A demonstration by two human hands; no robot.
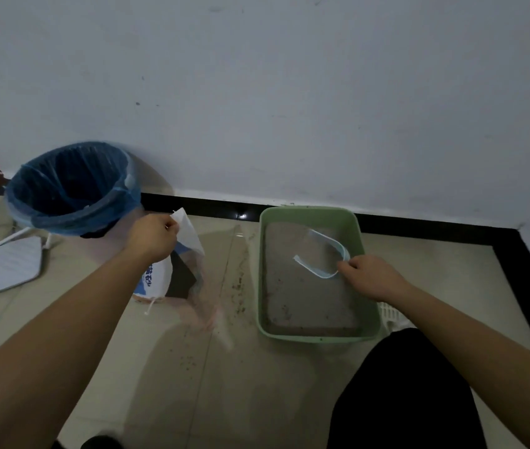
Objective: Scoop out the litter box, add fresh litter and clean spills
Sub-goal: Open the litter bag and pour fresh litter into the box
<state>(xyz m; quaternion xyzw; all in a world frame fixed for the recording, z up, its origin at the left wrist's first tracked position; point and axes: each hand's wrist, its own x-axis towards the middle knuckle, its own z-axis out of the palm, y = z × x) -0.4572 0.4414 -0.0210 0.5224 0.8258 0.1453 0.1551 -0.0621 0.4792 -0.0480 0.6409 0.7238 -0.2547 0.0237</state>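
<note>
We seem to be at the fresh-litter step. Our left hand (156, 236) has its fingers pinched on the top of the litter bag (156, 277), left of the litter box (309, 211). Our right hand (370, 278) grips the scoop (321, 254) over the litter. Next, the scoop must reach the bag.

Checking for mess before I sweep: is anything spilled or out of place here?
Yes: litter grains lie scattered on the tiled floor between the litter bag and the green litter box, outside the box where they belong.
</note>
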